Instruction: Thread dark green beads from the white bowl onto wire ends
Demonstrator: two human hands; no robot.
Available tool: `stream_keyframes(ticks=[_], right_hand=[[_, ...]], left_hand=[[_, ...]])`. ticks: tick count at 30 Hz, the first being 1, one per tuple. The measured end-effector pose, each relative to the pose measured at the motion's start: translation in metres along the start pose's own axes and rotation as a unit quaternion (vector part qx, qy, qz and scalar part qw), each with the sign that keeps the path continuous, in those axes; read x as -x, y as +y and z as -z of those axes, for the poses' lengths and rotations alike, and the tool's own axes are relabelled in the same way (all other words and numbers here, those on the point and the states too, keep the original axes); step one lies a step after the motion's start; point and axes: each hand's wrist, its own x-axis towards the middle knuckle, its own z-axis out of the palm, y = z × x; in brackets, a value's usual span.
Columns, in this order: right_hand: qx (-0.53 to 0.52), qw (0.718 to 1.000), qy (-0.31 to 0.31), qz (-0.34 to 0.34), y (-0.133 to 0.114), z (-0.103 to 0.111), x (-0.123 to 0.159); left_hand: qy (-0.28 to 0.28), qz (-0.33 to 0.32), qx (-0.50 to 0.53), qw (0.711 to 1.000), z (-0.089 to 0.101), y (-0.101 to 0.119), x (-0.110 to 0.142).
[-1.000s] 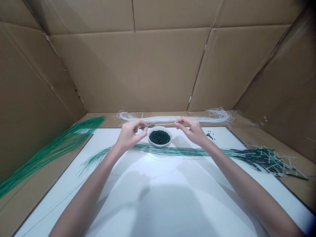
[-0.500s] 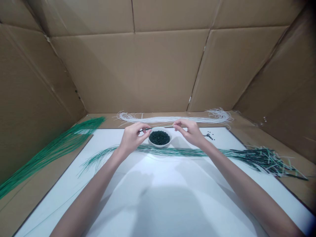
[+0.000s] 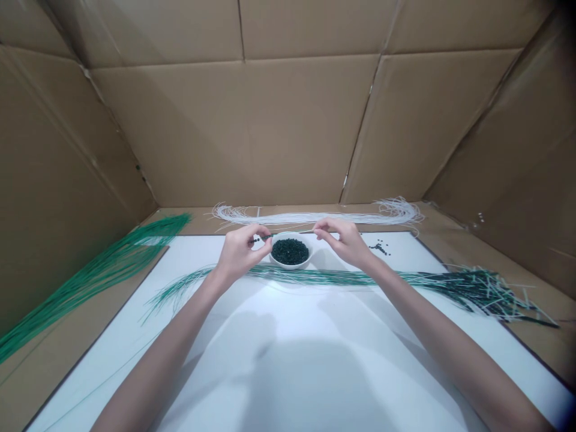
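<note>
One thin strand (image 3: 299,231): left hand (image 3: 240,249) pinches its dark section, right hand (image 3: 342,241) pinches its pale length, strand spanning the gap between. White bowl (image 3: 290,267) of dark beads (image 3: 290,251) sits between the hands, slightly nearside. Green bundle (image 3: 333,277) runs nearside of both hands; white strands (image 3: 297,218) lie just beyond.

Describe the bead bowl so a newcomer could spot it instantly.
Find the flat white board. Near its far edge, between the left hand and right hand, sits a round white bowl filled with small dark-green beads. Unlike the long, thin green strands in front, it's the only bowl.
</note>
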Motion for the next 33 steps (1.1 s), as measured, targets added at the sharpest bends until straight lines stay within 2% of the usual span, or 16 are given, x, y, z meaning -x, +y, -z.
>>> stream_keyframes(ticks=[8,16,20,24,28,33], right_hand=[[0.002,1.0,-0.007,0.009,-0.002,-0.002,0.001],[0.0,1.0,-0.009,0.018,-0.001,-0.006,0.002],[0.008,1.0,-0.009,0.028,-0.001,-0.009,0.002],[0.007,0.999,-0.013,0.037,-0.002,-0.011,0.002],[0.012,0.999,-0.019,0.038,-0.001,-0.013,0.002],[0.043,0.997,-0.036,0.052,0.003,-0.02,0.003]], left_hand=[[-0.012,0.01,-0.018,1.0,-0.002,-0.003,0.0],[-0.001,0.035,-0.02,0.999,-0.005,-0.01,0.001],[0.005,0.058,-0.053,0.997,-0.008,-0.013,0.003],[0.002,0.048,-0.095,0.994,-0.011,-0.017,0.003],[-0.048,0.036,-0.1,0.993,-0.008,-0.022,0.001],[-0.176,0.024,-0.094,0.98,-0.009,-0.029,-0.002]])
